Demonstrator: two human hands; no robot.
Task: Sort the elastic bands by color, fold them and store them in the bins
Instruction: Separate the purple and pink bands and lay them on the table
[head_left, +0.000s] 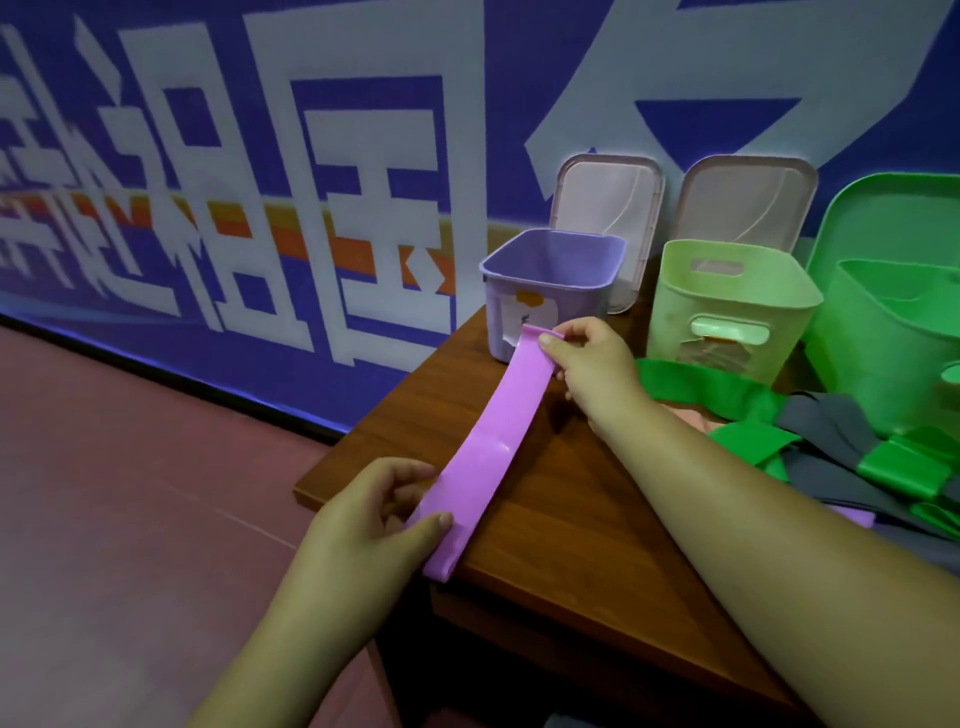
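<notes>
- Band (497, 441), purple, pulled out flat above the left corner of the table (566, 525), running from 7 o'clock to 1 o'clock between both hands.
- Left hand (382, 522), at the 7 o'clock end: thumb on top, fingers curled beneath, pinching the strip.
- Right hand (592, 358), at the 1 o'clock end: thumb and fingers pinching the far edge, just in front of the purple bin (550, 280).
- Pale green bin (727, 306), at 3 o'clock of the purple bin; bright green bin (893, 338) further on at 3 o'clock.
- Pile of green and grey bands (826, 426), on the table at 3 o'clock of the right forearm.
</notes>
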